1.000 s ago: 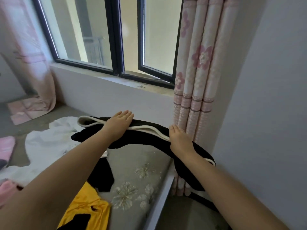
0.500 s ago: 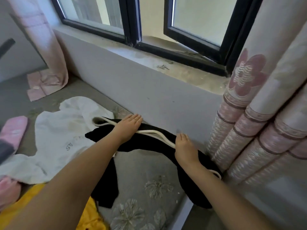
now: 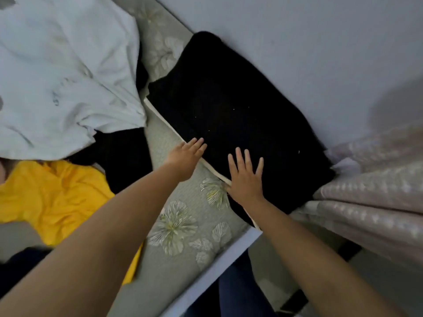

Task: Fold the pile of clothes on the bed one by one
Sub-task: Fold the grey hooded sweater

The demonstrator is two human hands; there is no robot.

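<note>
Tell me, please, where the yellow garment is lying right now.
In the head view the yellow garment lies on the bed at the left, below the white garment and partly under the left forearm.

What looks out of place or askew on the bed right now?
The folded black garment lies skewed, its lower corner past the bed edge by the curtain. The white garment and yellow garment lie crumpled, unfolded.

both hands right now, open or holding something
Left hand: open, fingertips on the black garment edge.
Right hand: open, fingers spread flat on it.
</note>
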